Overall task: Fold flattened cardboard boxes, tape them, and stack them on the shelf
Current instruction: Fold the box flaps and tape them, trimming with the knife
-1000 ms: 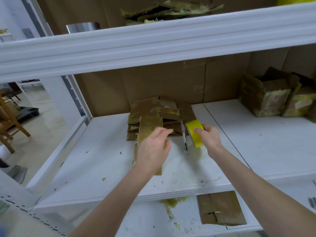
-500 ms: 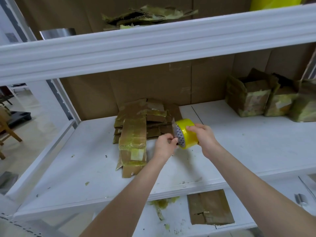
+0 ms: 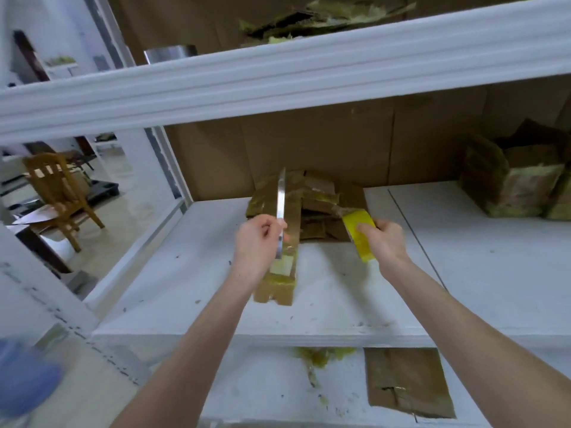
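Note:
A pile of flattened, tape-covered cardboard boxes [image 3: 319, 193] lies at the back of the white middle shelf [image 3: 340, 304]. One long flattened piece [image 3: 279, 285] reaches toward the front edge. My left hand [image 3: 258, 242] grips a thin metal blade [image 3: 280, 196] that points upward over that piece. Just right of the pile, my right hand [image 3: 387, 239] holds a yellow tape roll [image 3: 360, 234]. A short stretch of tape runs from the roll toward the pile.
Folded taped boxes [image 3: 519, 186] stand at the shelf's back right. The white beam of the upper shelf [image 3: 278, 69] runs overhead. A flat cardboard piece [image 3: 404, 381] and tape scraps lie on the lower shelf. A wooden chair [image 3: 58, 193] stands at the left.
My left hand left the tape roll and now holds the metal blade upright over the long piece. My right hand drew the roll a little to the right.

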